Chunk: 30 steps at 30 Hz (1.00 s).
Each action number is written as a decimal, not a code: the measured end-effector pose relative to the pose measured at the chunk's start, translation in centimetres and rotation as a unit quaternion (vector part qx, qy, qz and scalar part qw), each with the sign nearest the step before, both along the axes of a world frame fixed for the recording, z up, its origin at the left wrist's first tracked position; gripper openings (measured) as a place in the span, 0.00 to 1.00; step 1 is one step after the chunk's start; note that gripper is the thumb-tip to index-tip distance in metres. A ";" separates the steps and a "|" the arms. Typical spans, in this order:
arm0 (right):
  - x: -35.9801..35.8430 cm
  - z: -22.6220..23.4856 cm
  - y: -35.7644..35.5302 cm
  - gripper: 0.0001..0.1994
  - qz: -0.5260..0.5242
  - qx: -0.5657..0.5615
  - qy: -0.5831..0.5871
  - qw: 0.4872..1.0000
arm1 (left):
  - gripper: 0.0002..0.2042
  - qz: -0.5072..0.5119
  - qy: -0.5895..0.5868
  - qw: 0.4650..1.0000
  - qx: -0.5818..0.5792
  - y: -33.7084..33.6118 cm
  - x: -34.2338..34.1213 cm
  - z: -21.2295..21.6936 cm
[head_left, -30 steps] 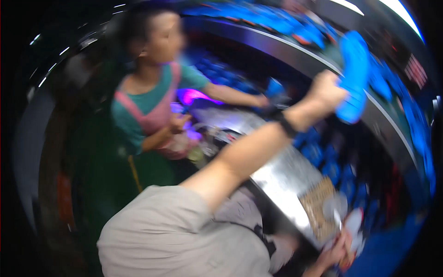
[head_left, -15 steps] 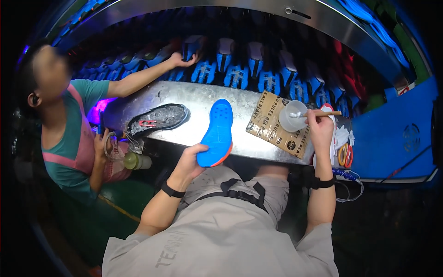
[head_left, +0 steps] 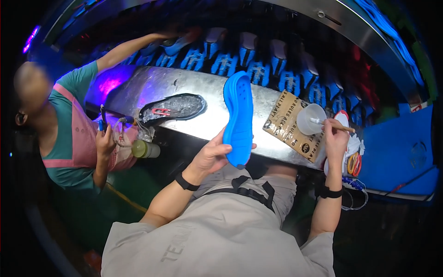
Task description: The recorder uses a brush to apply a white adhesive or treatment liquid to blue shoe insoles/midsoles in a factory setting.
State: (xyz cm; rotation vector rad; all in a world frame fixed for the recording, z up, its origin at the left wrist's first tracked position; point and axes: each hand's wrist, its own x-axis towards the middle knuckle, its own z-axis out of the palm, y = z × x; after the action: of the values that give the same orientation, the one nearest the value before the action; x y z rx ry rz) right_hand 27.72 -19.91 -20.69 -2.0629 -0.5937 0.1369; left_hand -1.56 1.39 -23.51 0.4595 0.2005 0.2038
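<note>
My left hand [head_left: 213,152] grips a blue shoe sole [head_left: 239,122] by its near end, thumb on one side. The sole is tilted so that its side edge shows, with small holes at the far end. In my right hand [head_left: 337,136] is a brush with a wooden handle [head_left: 342,126], pinched between the fingers. Its white tip lies inside a translucent plastic cup [head_left: 310,119]. Under the cup is a piece of brown taped cardboard [head_left: 288,121] on the metal bench [head_left: 194,82].
A dark tray [head_left: 184,107] with a red clip lies at left on the bench. Blue shoe parts [head_left: 224,63] line a rack behind. Scissors [head_left: 354,164] and white scraps lie right, beside a blue panel [head_left: 397,152]. A co-worker [head_left: 69,124] reaches toward the rack; a bottle [head_left: 145,149] is nearby.
My left hand has raised the sole and turned it from face-up onto its side. The brush stays in the cup. The co-worker's arm reaches farther along the rack, and the view has shifted.
</note>
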 end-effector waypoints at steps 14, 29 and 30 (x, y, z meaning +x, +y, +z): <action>-9.6 3.3 3.6 0.08 0.178 0.184 0.082 0.963 | 0.52 -0.062 0.010 0.987 0.149 -1.3 0.0 3.7; -10.7 3.7 2.2 0.07 0.266 0.144 -0.047 0.952 | 0.51 -0.067 0.022 0.978 0.197 -1.3 -0.2 5.1; -10.8 3.8 2.1 0.07 0.277 0.148 -0.055 0.948 | 0.52 -0.066 0.025 0.977 0.200 -1.2 -0.2 5.1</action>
State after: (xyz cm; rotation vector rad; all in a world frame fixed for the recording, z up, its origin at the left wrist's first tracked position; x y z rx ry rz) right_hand 16.90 -17.84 -16.90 -1.5758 -1.1821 0.2424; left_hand -1.76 0.19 -18.41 0.8771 0.1765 0.1020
